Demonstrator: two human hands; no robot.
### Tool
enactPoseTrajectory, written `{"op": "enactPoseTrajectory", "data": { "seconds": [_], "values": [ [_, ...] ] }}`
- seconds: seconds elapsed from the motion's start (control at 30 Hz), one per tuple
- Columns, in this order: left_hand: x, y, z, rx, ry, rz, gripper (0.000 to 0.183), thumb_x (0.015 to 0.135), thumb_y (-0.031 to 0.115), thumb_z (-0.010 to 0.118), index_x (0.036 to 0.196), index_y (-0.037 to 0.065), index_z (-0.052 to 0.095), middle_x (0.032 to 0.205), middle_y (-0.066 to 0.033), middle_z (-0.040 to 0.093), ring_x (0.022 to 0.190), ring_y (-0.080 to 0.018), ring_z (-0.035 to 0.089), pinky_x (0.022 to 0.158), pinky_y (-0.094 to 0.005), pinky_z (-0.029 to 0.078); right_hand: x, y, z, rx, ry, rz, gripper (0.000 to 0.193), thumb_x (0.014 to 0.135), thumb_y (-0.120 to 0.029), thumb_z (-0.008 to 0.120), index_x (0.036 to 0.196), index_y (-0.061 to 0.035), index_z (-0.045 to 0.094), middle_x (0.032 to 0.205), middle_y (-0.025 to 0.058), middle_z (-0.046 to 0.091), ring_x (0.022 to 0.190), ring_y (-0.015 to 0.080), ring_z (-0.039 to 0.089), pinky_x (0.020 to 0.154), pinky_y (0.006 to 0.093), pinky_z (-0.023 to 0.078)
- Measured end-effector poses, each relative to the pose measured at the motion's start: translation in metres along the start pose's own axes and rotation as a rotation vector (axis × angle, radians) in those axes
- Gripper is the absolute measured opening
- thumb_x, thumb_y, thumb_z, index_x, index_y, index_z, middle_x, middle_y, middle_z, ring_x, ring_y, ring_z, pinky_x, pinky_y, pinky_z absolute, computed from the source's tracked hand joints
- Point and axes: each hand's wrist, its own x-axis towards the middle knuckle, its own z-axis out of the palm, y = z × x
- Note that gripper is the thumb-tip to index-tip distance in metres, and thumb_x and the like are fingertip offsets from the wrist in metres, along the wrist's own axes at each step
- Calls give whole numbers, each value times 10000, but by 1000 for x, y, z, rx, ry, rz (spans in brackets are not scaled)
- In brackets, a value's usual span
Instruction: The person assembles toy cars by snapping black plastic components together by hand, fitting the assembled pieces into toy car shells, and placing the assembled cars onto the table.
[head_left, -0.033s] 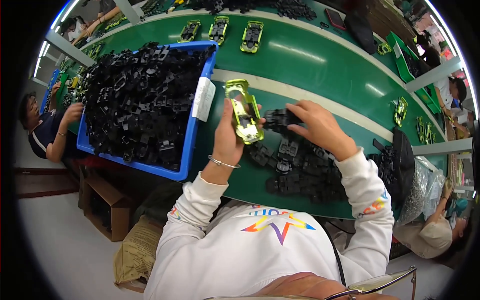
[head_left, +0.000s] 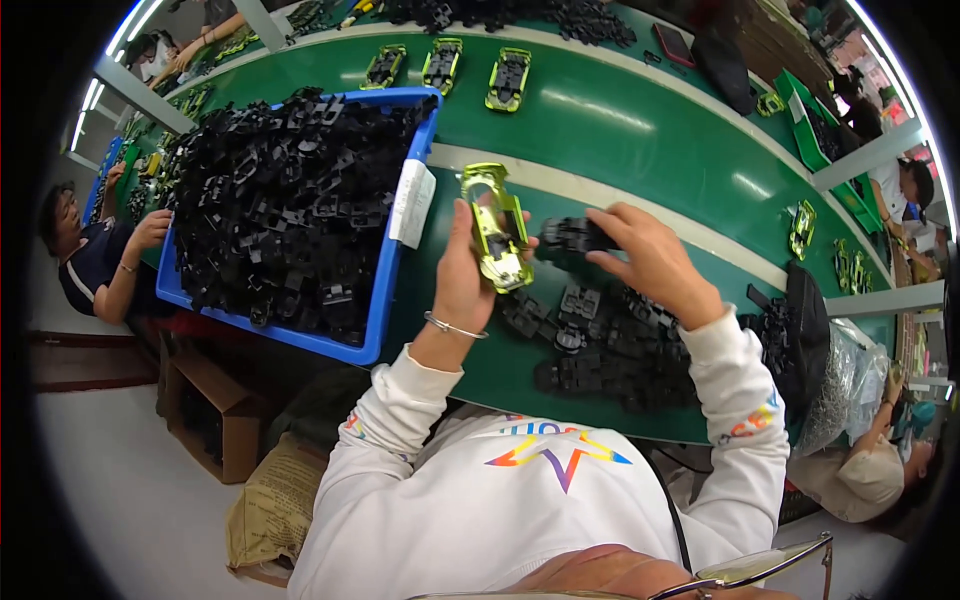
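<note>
1. Left hand [head_left: 460,265], just right of the blue bin [head_left: 382,300]: grip holding a yellow-green car-shaped shell [head_left: 497,235], thumb along its near-bin side.
2. Shell: one, glossy, with a large opening; right of the bin, raised above the table [head_left: 610,125], tilted.
3. Right hand [head_left: 655,262], farther right of the bin than the left: grip narrow, thumb and fingers pinching a black molded part [head_left: 570,238].
4. Black molded part: one, between the two hands, its free end toward the bin, near the shell; contact cannot be told.
5. Loose black assemblies [head_left: 620,350]: a cluster on the table, right of the bin.
6. Bin contents: small black plastic pieces [head_left: 290,200], heaped; a white paper label [head_left: 412,205] on the bin's right wall.
7. Yellow-green shells with black inserts [head_left: 508,80]: three, in a row beyond the bin's far right corner.
8. Black bag [head_left: 808,330]: well to the right of the bin.
9. Co-worker's hand [head_left: 152,230]: just left of the bin.
10. Cardboard box [head_left: 240,435]: below the bin's near side.
</note>
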Motion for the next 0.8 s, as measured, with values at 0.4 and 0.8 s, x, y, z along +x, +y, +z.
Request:
{"op": "enactPoseTrajectory", "data": {
  "seconds": [0.4,0.8],
  "values": [
    [12,-43,55,-121,-121,64,514,1054,465,268,1255,68,524,1195,-64,607,1094,-194,595,954,-352,479,12,-61,-5,165,452,197,378,822,-243,742,1094,-25,596,899,142,618,701,302,645,599,374,522],
    [9,-46,57,-20,-67,38,591,1039,526,226,1253,62,522,1220,-87,612,1118,-214,594,941,-350,491,2,-69,-21,191,221,247,422,855,-249,704,1183,-26,560,966,175,592,758,343,649,622,417,527]
  ]
}}
